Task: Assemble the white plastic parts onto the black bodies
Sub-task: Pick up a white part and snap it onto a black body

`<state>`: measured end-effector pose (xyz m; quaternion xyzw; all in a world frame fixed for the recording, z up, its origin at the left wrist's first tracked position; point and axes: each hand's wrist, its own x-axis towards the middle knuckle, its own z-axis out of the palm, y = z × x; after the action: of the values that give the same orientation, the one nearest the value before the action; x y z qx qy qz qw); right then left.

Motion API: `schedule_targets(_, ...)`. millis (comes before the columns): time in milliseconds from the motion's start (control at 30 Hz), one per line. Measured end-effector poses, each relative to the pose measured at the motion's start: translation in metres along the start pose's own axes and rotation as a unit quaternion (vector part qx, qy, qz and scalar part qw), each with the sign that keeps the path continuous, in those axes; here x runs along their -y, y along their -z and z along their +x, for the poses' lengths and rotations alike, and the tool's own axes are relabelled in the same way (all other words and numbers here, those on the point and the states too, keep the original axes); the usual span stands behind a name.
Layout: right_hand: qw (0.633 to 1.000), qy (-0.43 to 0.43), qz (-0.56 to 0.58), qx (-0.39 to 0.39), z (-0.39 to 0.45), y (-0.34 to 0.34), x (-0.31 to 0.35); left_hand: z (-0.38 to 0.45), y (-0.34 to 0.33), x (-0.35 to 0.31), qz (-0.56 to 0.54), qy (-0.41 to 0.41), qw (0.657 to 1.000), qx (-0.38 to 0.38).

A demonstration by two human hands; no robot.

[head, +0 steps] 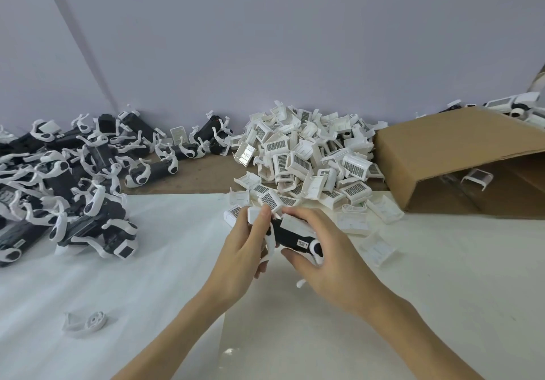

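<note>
Above the table's middle I hold one black body (290,236) with white arms and a small label. My right hand (327,258) grips its right end, thumb underneath and fingers over the top. A white plastic part (256,214) sits at the body's left end, and my left hand (246,245) pinches it there. Just behind my hands lies a big heap of white plastic parts (306,158) with grid-patterned faces. A pile of black bodies with white pieces (67,179) covers the left side of the table.
A tipped-over cardboard box (454,155) lies open at the right with a white part (476,177) inside. One loose white piece (85,322) rests near the front left on the white sheet (442,306). A wall closes off the back.
</note>
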<state>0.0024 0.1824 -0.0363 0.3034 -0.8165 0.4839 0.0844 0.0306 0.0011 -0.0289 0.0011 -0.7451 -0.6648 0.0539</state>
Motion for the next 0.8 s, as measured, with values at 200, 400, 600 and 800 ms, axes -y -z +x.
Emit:
schedule_targets(200,1.000,-0.016,0.012,0.005,0.001,0.002,0.004,0.001,0.002,0.000,0.015,-0.002,1.000,0.015)
schedule_targets(400,0.997,0.017,-0.072,0.014,0.002,0.003,0.002,0.001,0.001,0.001,0.040,-0.011,0.999,0.021)
schedule_targets(600,0.972,0.069,-0.219,0.040,-0.001,0.002,0.005,0.000,0.002,0.001,0.028,-0.023,0.999,0.029)
schedule_targets(800,0.995,-0.014,-0.054,0.077,0.000,0.012,0.008,0.001,0.003,0.000,0.031,-0.035,0.998,0.036)
